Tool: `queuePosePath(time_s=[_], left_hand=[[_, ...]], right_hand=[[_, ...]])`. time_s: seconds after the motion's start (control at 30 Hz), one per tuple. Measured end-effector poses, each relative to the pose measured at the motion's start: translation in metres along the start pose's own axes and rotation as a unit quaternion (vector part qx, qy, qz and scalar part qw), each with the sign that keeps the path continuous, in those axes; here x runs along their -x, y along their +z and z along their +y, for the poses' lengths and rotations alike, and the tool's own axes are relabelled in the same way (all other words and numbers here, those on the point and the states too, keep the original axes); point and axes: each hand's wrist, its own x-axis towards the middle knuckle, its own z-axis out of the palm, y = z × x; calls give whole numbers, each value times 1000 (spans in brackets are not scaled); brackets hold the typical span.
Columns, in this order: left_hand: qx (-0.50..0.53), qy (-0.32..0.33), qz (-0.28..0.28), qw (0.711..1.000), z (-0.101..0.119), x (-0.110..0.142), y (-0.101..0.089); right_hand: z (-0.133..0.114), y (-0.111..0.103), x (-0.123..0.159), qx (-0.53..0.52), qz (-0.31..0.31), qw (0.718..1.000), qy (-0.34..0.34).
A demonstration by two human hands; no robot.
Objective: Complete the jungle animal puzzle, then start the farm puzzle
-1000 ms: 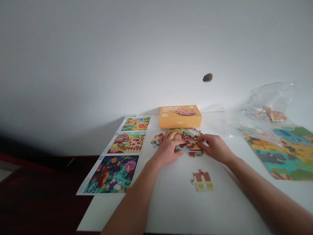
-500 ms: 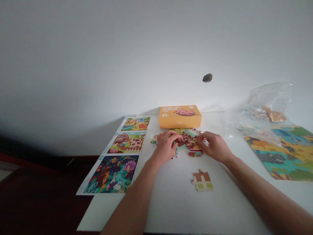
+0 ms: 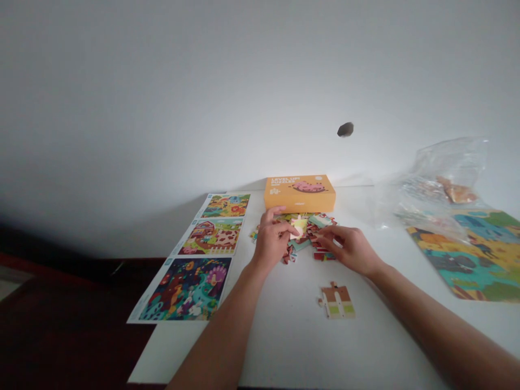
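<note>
Between the thumb and fingers of my left hand [image 3: 273, 238] is a light green and white puzzle piece [image 3: 299, 227], raised over the pile. My right hand [image 3: 350, 246] reaches into the right side of the same pile, its fingertips pinched on a reddish-brown puzzle piece [image 3: 314, 236] that they partly hide. The pile of loose puzzle pieces [image 3: 300, 243] lies between both hands, several overlapping. Nearer to me, two joined-looking brown, white and green puzzle pieces [image 3: 337, 301] lie flat, apart from the pile.
An orange puzzle box [image 3: 299, 202] stands behind the pile, against the wall. On the left lies a sheet with three printed pictures [image 3: 184, 287]. At the right are an assembled animal puzzle [image 3: 479, 260] and clear plastic bags [image 3: 434, 189] with pieces inside.
My left hand has lifted the green and white piece into view, its fingers now more spread. My right hand has shifted slightly left and down over the pile.
</note>
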Motion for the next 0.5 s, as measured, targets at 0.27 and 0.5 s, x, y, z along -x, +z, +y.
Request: queuePosePath(time_s=[0.27, 0.5], left_hand=[[89, 33, -116, 989, 10, 1, 2], [-54, -57, -32, 996, -1, -3, -4]], right_hand=[[-5, 5, 2, -23, -7, 1000, -16], [-1, 6, 1, -31, 80, 996, 9]])
